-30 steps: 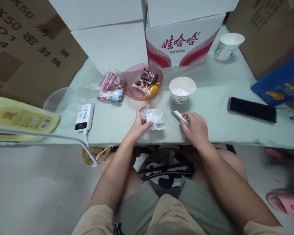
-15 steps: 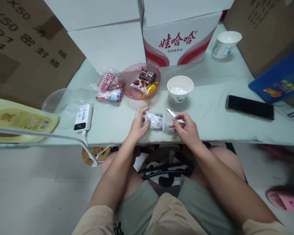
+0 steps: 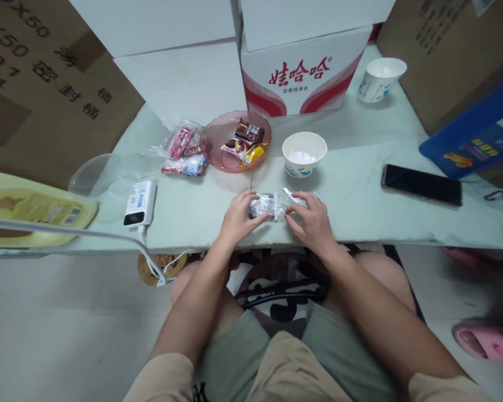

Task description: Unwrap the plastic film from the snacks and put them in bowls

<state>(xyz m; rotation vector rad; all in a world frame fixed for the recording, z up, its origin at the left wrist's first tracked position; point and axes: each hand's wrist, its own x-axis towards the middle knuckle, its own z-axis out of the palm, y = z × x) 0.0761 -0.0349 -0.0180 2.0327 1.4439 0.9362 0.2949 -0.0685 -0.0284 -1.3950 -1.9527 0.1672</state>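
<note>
A small clear plastic packet [image 3: 260, 207] with dark and silvery contents lies flat on the cloth near the table's front edge. My left hand [image 3: 237, 218] is closed around its left side, fingers above and thumb along the lower edge. At its right my right hand [image 3: 312, 222] has a slim pale cutter knife [image 3: 291, 195] tucked under the fingers, tip pointing up and left. The right thumb and index finger are bent close to the packet's clear right end; whether they touch it I cannot tell.
Behind the packet stand a pink bowl [image 3: 218, 151] of wrapped snacks and a paper bowl [image 3: 304, 157]. A candy bag [image 3: 184, 151], power bank [image 3: 140, 204] and cable lie left. A phone [image 3: 421, 185], another paper bowl [image 3: 379, 81] and a blue package [image 3: 473, 134] are right. Boxes [image 3: 302, 84] line the back.
My right hand has moved left, its fingers now at the packet's right end, with the cutter knife still in it. My left hand has reached farther over the packet. The view has shifted slightly.
</note>
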